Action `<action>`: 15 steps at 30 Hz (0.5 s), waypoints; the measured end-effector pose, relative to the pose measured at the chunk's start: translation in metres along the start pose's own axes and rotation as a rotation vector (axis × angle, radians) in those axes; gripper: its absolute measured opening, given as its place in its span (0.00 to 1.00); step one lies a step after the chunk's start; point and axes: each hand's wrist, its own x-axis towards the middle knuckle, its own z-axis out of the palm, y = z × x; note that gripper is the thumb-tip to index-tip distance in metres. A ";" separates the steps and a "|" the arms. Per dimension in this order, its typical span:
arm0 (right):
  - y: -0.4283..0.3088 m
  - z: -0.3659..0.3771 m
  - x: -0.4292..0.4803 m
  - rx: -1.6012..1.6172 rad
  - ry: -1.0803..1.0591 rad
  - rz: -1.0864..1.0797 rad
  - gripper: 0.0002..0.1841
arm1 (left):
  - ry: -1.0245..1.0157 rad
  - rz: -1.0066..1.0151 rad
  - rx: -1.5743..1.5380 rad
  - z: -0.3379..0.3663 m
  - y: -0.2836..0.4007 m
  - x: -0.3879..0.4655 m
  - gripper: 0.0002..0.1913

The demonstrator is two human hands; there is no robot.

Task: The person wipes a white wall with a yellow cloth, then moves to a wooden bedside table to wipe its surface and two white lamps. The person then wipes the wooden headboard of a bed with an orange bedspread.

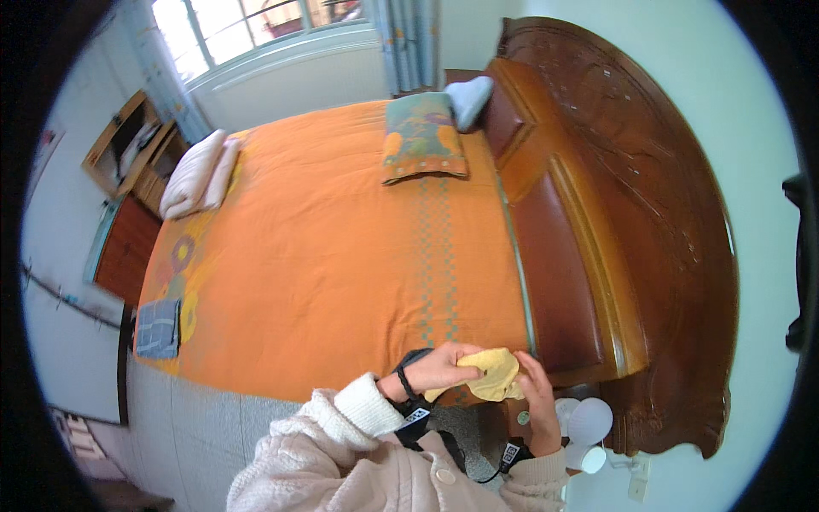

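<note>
A crumpled yellow cloth (491,374) is stretched between my two hands above the near edge of the bed, close to the headboard. My left hand (441,370) grips it from the left, thumb on top, and a loose yellow end hangs under that hand. At the cloth's right side, the fingers and thumb of my right hand (539,393) hold its edge. A dark item (416,357) shows behind my left hand, mostly hidden. Below lies the orange bedspread (320,256) with a green checked band.
A patterned pillow (425,137) and a pale blue cushion (470,101) lie at the head end. The foot end bears a folded pink quilt (198,173) and a folded blue-grey plaid cloth (159,328). A carved wooden headboard (640,160) and white lamp (590,421) stand right.
</note>
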 end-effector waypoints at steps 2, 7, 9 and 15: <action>0.014 0.011 0.000 -0.056 -0.144 0.072 0.28 | 0.080 0.031 0.076 0.007 -0.016 -0.021 0.15; 0.040 0.066 -0.009 -0.441 -0.251 -0.151 0.38 | 0.127 -0.041 0.060 -0.002 -0.041 -0.087 0.17; 0.044 0.085 -0.007 -0.557 -0.360 -0.197 0.40 | 0.188 -0.024 0.153 -0.008 -0.049 -0.106 0.17; 0.053 0.173 0.018 -0.708 -0.833 -0.275 0.25 | 0.426 0.010 0.365 -0.035 -0.055 -0.210 0.18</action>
